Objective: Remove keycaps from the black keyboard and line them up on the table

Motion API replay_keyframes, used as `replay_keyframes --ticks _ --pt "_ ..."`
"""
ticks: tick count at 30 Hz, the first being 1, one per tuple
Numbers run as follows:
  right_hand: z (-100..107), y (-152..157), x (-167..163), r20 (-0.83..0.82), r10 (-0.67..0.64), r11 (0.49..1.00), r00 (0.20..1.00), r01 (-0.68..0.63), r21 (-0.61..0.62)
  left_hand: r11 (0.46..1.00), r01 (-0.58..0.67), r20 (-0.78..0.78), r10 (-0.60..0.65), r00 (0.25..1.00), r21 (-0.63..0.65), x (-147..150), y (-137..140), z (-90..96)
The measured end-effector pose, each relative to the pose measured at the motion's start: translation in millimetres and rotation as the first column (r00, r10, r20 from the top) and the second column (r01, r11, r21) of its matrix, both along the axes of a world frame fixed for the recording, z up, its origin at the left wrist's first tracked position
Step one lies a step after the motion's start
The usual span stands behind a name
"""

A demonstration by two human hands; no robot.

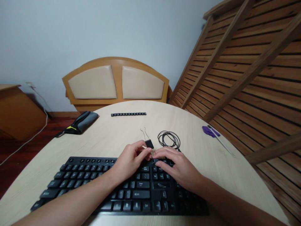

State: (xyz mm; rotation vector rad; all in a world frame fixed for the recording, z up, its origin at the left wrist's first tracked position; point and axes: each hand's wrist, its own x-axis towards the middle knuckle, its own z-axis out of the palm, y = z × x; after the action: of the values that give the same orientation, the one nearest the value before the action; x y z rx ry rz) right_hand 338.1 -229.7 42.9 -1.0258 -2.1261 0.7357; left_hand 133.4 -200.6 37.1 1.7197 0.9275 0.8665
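A wire keycap puller (149, 143) with a small black plastic body stands tilted over the black keyboard (143, 194). Two thin wire prongs rise from its top, and more wire runs down to the keys. My left hand (132, 157) pinches the puller's body between thumb and fingers. Beside it, my right hand (180, 166) has its fingertips at the lower wire, around a key near the keyboard's top edge. What those fingers grip is partly hidden. Along the keyboard's top row, several key positions at the left show bare sockets without caps.
A line of black keycaps (128, 114) lies at the table's far side. Coiled black cable (168, 139) rests behind my right hand. To the right are a purple cloth (211, 131) and a thin stick (223, 142); a dark grey pouch (86, 122) lies at the left edge.
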Motion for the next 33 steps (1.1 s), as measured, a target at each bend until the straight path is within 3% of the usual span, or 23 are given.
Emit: replay_keyframes --ticks 8,18,26,33 --pt "-5.6 2.2 -0.2 -0.002 -0.205 0.975 0.979 0.204 -0.085 0.997 -0.047 -0.072 0.051 0.996 0.056 -0.3 5.8 -7.0" --pt "-4.9 26.1 1.0 -0.108 -0.333 0.931 0.937 0.308 -0.194 0.996 -0.059 -0.082 0.064 0.995 0.061 0.3 8.3 -14.0" --pt "8.3 102.1 -5.7 -0.047 -0.391 0.920 0.919 0.392 0.011 0.993 -0.083 -0.103 0.091 0.991 0.078 0.6 9.3 -15.4" --pt "19.6 190.3 -23.2 0.031 -0.548 0.830 0.836 0.539 0.142 0.991 -0.093 -0.127 0.105 0.986 0.095 0.3 10.6 -17.8"
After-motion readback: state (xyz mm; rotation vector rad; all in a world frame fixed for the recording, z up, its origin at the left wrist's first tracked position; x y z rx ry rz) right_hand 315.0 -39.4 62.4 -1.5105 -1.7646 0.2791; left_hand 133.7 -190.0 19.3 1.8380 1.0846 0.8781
